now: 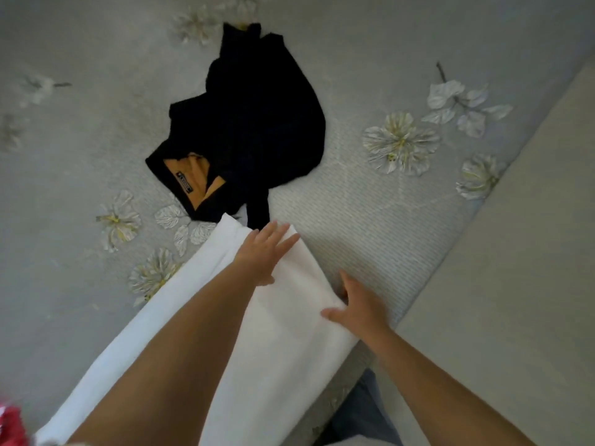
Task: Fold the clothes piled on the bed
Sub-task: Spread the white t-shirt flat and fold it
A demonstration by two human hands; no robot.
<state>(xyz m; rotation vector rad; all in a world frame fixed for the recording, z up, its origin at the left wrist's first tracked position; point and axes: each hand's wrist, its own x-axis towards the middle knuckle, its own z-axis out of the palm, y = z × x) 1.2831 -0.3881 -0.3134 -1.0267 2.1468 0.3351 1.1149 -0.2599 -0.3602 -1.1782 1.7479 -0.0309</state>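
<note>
A white garment (289, 333) lies folded into a long strip that runs from the lower left up to the middle of the bed. My left hand (262, 252) lies flat with straight fingers on its far end. At the strip's right edge, my right hand (354, 305) has its thumb on top of the cloth and its fingers at or under the edge. A crumpled black garment (257, 123) with an orange inner collar and a label sits just beyond the white one, its lower end touching the white strip's far end.
The grey bedspread (370, 204) has pale flower prints. The bed's edge runs diagonally at the right, with pale floor (515, 284) beyond it. Something red (11, 426) shows at the bottom left corner. Dark trouser fabric (363, 410) appears near the bottom.
</note>
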